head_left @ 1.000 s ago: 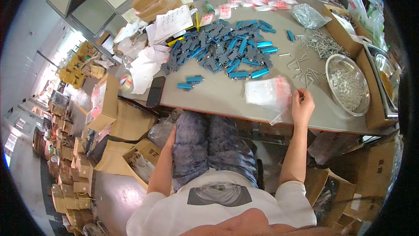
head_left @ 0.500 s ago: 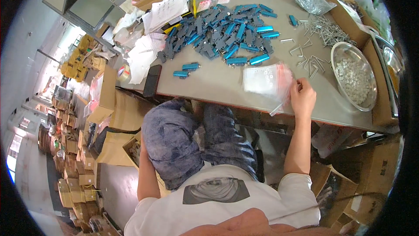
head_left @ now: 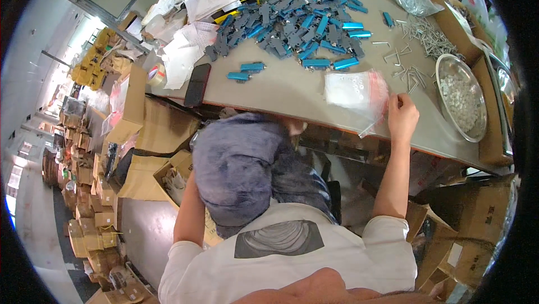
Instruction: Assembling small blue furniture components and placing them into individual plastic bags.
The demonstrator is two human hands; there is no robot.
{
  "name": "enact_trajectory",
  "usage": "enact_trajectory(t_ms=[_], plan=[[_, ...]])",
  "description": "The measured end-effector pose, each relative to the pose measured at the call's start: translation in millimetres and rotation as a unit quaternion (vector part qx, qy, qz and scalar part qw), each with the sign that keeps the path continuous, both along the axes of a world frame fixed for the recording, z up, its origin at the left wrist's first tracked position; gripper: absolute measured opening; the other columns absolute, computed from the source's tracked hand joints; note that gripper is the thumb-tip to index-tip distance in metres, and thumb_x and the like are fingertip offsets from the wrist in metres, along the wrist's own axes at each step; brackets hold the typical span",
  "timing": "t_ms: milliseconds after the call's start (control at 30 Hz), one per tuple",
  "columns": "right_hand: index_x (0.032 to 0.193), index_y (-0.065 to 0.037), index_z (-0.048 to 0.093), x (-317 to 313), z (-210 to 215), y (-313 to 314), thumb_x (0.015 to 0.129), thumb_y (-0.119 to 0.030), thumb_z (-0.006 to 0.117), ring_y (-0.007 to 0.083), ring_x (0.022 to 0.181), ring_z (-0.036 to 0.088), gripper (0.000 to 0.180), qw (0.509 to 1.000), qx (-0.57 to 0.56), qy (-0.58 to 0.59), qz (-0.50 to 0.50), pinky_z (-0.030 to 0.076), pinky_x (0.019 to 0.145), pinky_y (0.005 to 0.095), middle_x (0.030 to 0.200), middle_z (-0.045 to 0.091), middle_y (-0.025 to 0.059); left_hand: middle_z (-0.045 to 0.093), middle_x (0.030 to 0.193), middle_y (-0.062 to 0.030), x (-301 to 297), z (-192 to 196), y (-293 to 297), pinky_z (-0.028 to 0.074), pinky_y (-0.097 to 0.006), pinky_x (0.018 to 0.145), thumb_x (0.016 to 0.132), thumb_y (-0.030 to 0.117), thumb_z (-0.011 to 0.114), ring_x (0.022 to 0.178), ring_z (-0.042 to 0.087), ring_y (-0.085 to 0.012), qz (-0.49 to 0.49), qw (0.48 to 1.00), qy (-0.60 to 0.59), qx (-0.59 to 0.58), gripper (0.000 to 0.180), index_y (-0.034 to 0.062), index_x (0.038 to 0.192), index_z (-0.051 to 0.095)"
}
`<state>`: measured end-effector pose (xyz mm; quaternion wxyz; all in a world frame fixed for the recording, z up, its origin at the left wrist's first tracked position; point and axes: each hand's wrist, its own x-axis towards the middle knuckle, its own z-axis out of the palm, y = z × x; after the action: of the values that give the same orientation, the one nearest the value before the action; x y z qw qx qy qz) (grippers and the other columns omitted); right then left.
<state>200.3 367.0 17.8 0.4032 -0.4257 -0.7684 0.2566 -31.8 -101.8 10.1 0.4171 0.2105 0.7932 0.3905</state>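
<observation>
My right hand [head_left: 403, 116] rests at the table's front edge, fingers curled, against the right edge of several clear zip bags [head_left: 356, 90]. Whether its fingertips pinch the plastic is hidden. Below the bags, a thin pale rod [head_left: 368, 130] lies at the table edge. My left forearm [head_left: 191, 214] runs down beside my raised leg, and the hand itself is hidden behind it. Farther back lies a big heap of blue and dark grey latch-like parts [head_left: 292, 23]. Two such blue parts [head_left: 245, 72] lie apart at the left.
A steel bowl of small whitish pieces [head_left: 460, 96] stands at the right, beside bent metal rods [head_left: 432, 40]. A phone [head_left: 197, 85], papers [head_left: 182, 57] and a tape roll [head_left: 156, 75] lie at the left. Cardboard boxes [head_left: 471, 214] crowd the floor on both sides.
My view has shifted slightly, and my legs have moved, with one knee swung to the right. My right hand stays beside the zip bags.
</observation>
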Motion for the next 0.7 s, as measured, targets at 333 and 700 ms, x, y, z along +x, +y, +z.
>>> enact_trajectory(t_ms=[333,700], plan=[[0.08,0.003,0.065,3,4,-2,0.083,-0.018,0.061,0.0403,0.069,0.064,0.021,0.998,0.038,-0.001,-0.051,0.05,0.064,0.0417,0.07,0.063,0.0221,0.069,0.099,-0.0119,-70,60,68,0.05,-0.033,0.077,0.09,0.024,0.059,0.088,0.065,-0.0211,-0.027,0.967,0.25,0.047,0.036,-0.0026,0.114,0.062],[0.092,0.0,0.063,-2,52,-35,0.078,-0.021,0.071,0.0339,0.08,0.062,0.026,0.992,0.015,-0.109,0.054,0.05,0.071,0.0399,0.091,0.063,0.0175,0.067,0.095,-0.0181,-43,115,181,0.051,-0.038,0.074,0.087,0.027,0.064,0.085,0.065,-0.0305,-0.287,0.892,0.305,0.17,0.038,0.0031,0.117,0.061]])
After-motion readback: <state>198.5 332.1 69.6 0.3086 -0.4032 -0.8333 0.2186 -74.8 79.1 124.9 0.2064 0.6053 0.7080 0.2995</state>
